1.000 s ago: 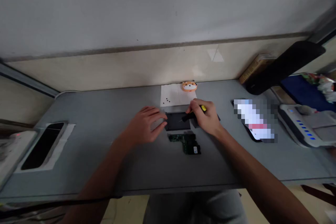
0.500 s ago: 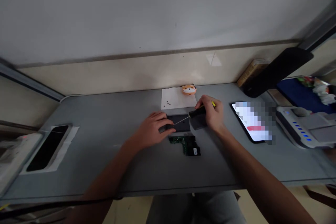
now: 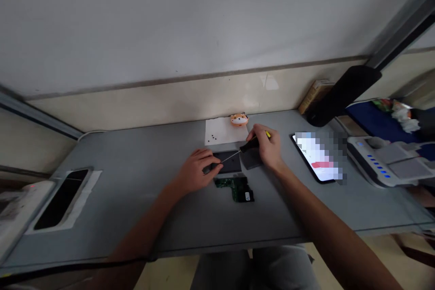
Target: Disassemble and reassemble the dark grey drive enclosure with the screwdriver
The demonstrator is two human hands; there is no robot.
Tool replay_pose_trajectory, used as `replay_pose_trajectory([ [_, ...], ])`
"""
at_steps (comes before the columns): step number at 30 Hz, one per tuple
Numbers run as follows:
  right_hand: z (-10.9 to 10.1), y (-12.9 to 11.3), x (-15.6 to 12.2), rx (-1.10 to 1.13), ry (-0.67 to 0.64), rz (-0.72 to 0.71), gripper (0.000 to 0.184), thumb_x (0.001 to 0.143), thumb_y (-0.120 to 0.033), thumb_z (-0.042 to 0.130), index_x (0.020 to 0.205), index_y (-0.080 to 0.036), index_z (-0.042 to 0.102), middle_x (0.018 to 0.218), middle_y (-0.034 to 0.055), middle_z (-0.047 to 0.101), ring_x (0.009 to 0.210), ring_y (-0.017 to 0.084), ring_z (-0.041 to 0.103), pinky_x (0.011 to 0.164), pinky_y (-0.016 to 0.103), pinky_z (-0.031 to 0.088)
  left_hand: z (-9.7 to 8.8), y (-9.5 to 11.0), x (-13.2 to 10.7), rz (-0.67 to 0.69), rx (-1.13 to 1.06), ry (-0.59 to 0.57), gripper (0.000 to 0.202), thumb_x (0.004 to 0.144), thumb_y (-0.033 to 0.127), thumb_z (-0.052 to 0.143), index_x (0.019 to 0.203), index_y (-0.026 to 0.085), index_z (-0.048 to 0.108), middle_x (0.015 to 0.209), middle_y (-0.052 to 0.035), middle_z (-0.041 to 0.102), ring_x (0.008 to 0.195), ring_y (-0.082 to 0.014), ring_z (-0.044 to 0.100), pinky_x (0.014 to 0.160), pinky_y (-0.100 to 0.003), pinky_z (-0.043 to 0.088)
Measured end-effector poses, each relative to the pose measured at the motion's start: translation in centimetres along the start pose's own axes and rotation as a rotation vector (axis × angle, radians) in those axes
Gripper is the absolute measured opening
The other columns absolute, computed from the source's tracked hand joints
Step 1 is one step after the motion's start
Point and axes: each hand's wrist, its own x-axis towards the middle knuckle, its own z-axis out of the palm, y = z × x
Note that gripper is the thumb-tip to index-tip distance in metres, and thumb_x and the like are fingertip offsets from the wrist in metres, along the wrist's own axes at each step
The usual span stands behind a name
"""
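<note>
My left hand [image 3: 199, 170] is closed around the left end of a black flat case part [image 3: 233, 167] lying on the desk. In my right hand [image 3: 269, 148] is a screwdriver [image 3: 247, 146] with a black and yellow handle. Its thin shaft slants down to the left across the case part. The tip ends by my left fingertips; what it touches there is too small to tell. A second dark flat piece [image 3: 250, 160] lies under the screwdriver handle. Nearer to me is a green circuit board [image 3: 239, 188] with a black section and a white label.
Several tiny dark screws [image 3: 212, 137] lie on white paper [image 3: 226, 136], beside an orange animal-faced case [image 3: 239, 120]. A lit phone [image 3: 314, 158] lies to the right, near a black cylinder [image 3: 343, 95] and a grey charging station [image 3: 367, 161]. Another phone [image 3: 63, 199] is at the left.
The view has shifted slightly, so most things on the desk sit a little further left. Both hands keep the same hold, with the screwdriver at nearly the same slant.
</note>
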Motion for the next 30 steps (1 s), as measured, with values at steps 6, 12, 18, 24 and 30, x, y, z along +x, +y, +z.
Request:
replay_pose_trajectory([
  [6, -0.2, -0.1, 0.1, 0.013, 0.013, -0.017, 0.049, 0.088, -0.055, 0.049, 0.052, -0.023, 0.057, 0.054, 0.0001, 0.053, 0.056, 0.015, 0.05, 0.06, 0.03, 0.044, 0.2, 0.2, 0.1, 0.001, -0.028, 0.018, 0.022, 0.101, 0.027, 0.054, 0.087, 0.02, 0.069, 0.076, -0.0016, 0.066, 0.07, -0.0155, 0.061, 0.079, -0.033, 0.054],
  [12, -1.0, -0.2, 0.5, 0.006, 0.097, 0.063, 0.047, 0.084, -0.058, 0.05, 0.053, -0.024, 0.057, 0.053, -0.0003, 0.053, 0.053, 0.014, 0.047, 0.052, 0.029, 0.04, 0.0, 0.1, 0.2, 0.001, 0.02, 0.044, 0.023, 0.101, 0.026, 0.052, 0.086, 0.02, 0.068, 0.074, -0.0013, 0.065, 0.07, -0.0156, 0.062, 0.077, -0.032, 0.053],
  [18, -1.5, 1.1, 1.6, 0.087, 0.272, 0.226, 0.047, 0.081, -0.062, 0.053, 0.054, -0.023, 0.056, 0.051, -0.0018, 0.051, 0.048, 0.014, 0.047, 0.049, 0.029, 0.039, -0.8, -1.6, 2.2, -0.025, 0.189, -0.017, 0.025, 0.098, 0.023, 0.05, 0.085, 0.021, 0.071, 0.078, -0.0034, 0.068, 0.075, -0.0181, 0.065, 0.083, -0.035, 0.052],
  [24, -1.4, 2.7, 2.4, 0.171, 0.441, 0.383, 0.038, 0.079, -0.054, 0.055, 0.055, -0.024, 0.058, 0.052, -0.0006, 0.056, 0.048, 0.015, 0.048, 0.046, 0.028, 0.038, 0.6, -3.0, 7.5, -0.055, 0.324, -0.178, 0.021, 0.093, 0.02, 0.055, 0.084, 0.02, 0.075, 0.078, -0.0053, 0.068, 0.081, -0.0216, 0.067, 0.081, -0.036, 0.051],
  [30, -1.6, 2.9, 2.4, 0.209, 0.47, 0.411, 0.031, 0.077, -0.048, 0.053, 0.057, -0.024, 0.058, 0.054, -0.0011, 0.057, 0.05, 0.014, 0.05, 0.048, 0.027, 0.04, 2.6, -3.2, 10.6, -0.063, 0.364, -0.239, 0.019, 0.091, 0.02, 0.06, 0.08, 0.019, 0.075, 0.084, -0.0086, 0.07, 0.091, -0.0259, 0.068, 0.086, -0.04, 0.051],
])
